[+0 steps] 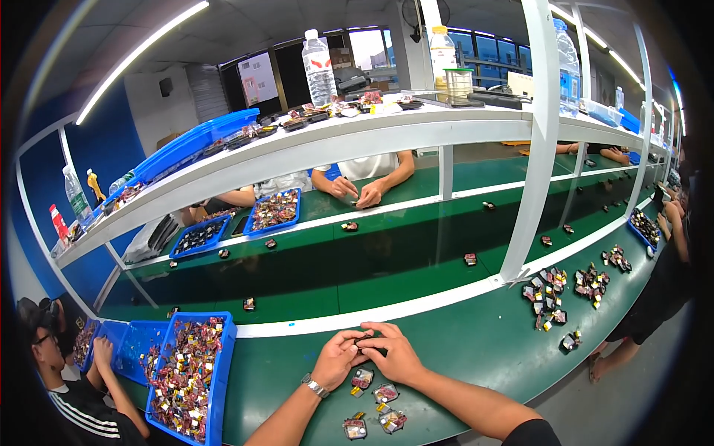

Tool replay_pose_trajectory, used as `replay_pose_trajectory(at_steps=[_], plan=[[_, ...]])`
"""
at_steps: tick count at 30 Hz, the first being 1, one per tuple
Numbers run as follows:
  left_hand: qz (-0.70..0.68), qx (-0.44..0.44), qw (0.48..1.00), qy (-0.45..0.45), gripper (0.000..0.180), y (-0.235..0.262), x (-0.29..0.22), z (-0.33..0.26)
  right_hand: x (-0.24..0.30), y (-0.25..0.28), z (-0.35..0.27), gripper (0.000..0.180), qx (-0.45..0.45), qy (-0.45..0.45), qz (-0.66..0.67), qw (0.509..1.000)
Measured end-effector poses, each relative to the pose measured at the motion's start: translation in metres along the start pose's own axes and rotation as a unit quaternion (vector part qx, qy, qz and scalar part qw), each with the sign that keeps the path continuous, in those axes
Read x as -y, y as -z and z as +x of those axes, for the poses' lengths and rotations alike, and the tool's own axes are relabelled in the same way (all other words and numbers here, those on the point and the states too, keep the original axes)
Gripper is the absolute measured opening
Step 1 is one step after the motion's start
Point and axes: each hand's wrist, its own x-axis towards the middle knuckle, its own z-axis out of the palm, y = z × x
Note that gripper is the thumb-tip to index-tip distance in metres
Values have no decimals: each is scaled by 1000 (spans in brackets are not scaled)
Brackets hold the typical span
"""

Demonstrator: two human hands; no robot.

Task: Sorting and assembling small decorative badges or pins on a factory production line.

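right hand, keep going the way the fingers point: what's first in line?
The right hand points toward the person's left, so it meets the left hand at once; both already pinch a small dark part. Beyond that, probably the blue bin, though depth is unclear.

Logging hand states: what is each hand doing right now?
Left hand: fingers closed on a small dark part.
Right hand: fingers closed on the same part.
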Motion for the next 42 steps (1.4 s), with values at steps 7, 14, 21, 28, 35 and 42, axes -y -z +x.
replay_pose_trajectory(at_steps=[7, 14, 21, 28, 35, 42], plan=[[27, -35, 999, -15, 25, -11, -7, -1, 9, 3, 3, 15, -14, 50, -54, 997], [-1, -16, 1000, 1, 25, -9, -7, -2, 6, 5, 2, 15, -17, 26, -30, 999], [1, -20, 1000, -3, 25, -11, -6, -2, -3, -2, 0, 17, -35, 17, -32, 999], [21, -45, 999, -16, 25, -12, -5, -2, 3, -4, 2, 19, -12, 2, 2, 1000], [30, -37, 999, 11, 29, -16, -7, -1, 8, 4, 4, 17, -23, 42, -57, 997], [8, -12, 1000, 14, 30, -13, -9, 0, 11, 12, 9, 14, -46, 89, -126, 987]])
